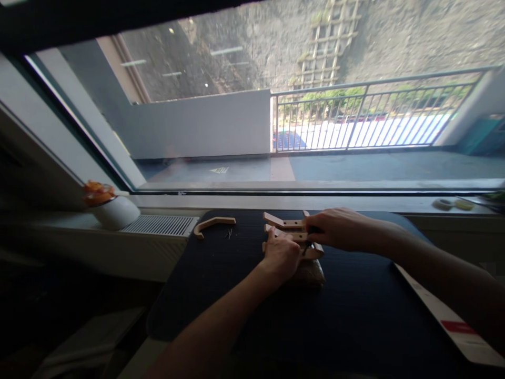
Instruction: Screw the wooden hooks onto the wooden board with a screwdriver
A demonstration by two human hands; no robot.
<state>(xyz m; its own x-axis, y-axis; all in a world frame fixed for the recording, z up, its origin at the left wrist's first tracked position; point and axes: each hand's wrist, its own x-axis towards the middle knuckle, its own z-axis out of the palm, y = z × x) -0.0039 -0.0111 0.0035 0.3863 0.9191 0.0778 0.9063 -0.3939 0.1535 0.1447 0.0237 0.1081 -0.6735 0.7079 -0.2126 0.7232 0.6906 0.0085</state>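
Observation:
A wooden assembly of pale slats (290, 223) with dark holes lies near the far side of the dark table. My left hand (281, 255) presses down on its near part, fingers closed around a wooden slat (294, 236). From the right, my right hand (335, 227) is closed on the dark handle of what looks like a screwdriver (306, 246), its thin shaft pointing down at the wood. Under the near end sits a brownish block or packet (310, 275), its kind unclear. A loose curved wooden hook (215, 223) and several small screws (229, 233) lie to the left.
The dark table (221, 295) stands against a window sill (236, 202). A white pot with orange flowers (116, 210) is at left by a radiator grille (161, 225). At right lie a white-and-red flat box (445, 316) and tape rolls (442, 204) on the sill.

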